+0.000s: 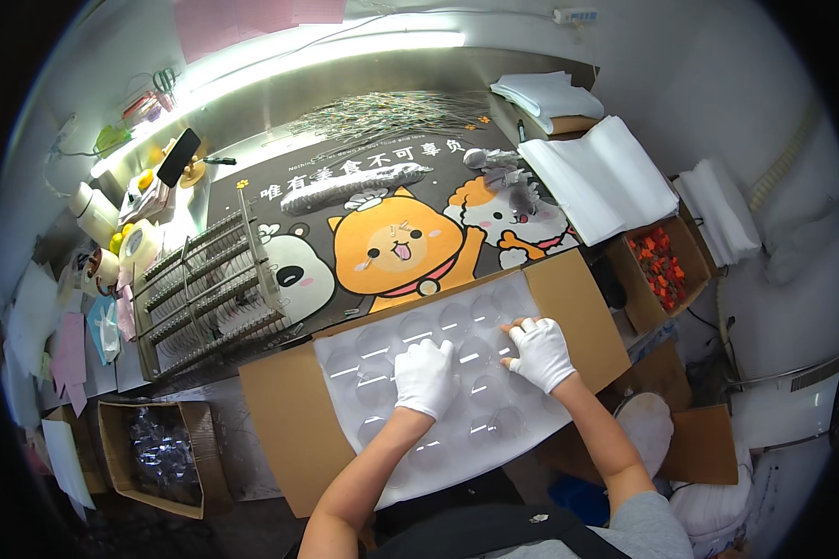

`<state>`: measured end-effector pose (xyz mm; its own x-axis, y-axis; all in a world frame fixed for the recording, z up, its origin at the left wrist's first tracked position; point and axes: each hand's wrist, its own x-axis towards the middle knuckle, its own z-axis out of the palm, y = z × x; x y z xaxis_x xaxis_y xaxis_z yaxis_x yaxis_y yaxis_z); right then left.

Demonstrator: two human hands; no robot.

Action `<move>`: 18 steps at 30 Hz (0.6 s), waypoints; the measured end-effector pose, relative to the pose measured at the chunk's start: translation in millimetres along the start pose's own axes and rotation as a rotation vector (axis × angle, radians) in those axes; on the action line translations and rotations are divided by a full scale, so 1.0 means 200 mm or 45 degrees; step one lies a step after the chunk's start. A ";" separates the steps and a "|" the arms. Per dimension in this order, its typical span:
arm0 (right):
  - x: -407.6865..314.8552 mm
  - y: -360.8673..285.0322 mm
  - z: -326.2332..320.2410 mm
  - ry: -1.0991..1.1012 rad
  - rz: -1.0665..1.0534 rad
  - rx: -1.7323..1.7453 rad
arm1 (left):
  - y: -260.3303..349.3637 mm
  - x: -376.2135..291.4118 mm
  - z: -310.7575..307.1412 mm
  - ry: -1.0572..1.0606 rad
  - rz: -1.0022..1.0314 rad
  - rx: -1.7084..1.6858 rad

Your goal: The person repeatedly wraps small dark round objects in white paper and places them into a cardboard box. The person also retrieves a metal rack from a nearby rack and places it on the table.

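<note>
My left hand (pixel 425 377), in a white glove, rests among round clear lenses (pixel 475 349) laid out on a white foam sheet (pixel 447 412) in an open cardboard box (pixel 293 419). Its fingertips point down and are hidden by the hand, so what it touches cannot be told. To the right, my right hand (pixel 540 353), in a white glove with bare fingertips, has thumb and fingers apart around the rim of a clear lens (pixel 507 342). Beyond the box, a long row of stacked clear lenses (pixel 356 187) lies on a dark cartoon mat (pixel 398 244).
A metal rack holding lenses (pixel 210 293) stands at left. Thin metal rods (pixel 391 115) lie at the back. White foam sheets (pixel 601 178) and a box of orange and red pieces (pixel 657 269) are at right. A cardboard box of clear pieces (pixel 164 454) sits lower left.
</note>
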<state>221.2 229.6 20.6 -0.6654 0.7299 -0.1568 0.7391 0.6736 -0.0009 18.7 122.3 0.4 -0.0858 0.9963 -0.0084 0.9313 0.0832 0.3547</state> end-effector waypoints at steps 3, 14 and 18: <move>0.01 0.02 0.01 0.063 -0.168 -0.042 | -0.02 -0.02 -0.03 0.004 -0.006 0.020; 0.29 0.26 0.00 0.198 0.135 -0.151 | 0.15 0.15 0.00 -0.055 0.002 -0.136; 0.31 0.34 -0.03 0.093 0.170 -0.320 | 0.09 0.07 -0.01 0.087 0.032 -0.047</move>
<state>228.4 321.3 16.0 -0.5766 0.8143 -0.0675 0.7775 0.5722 0.2609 33.3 137.0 8.9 -0.0879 0.9940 0.0646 0.9200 0.0561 0.3880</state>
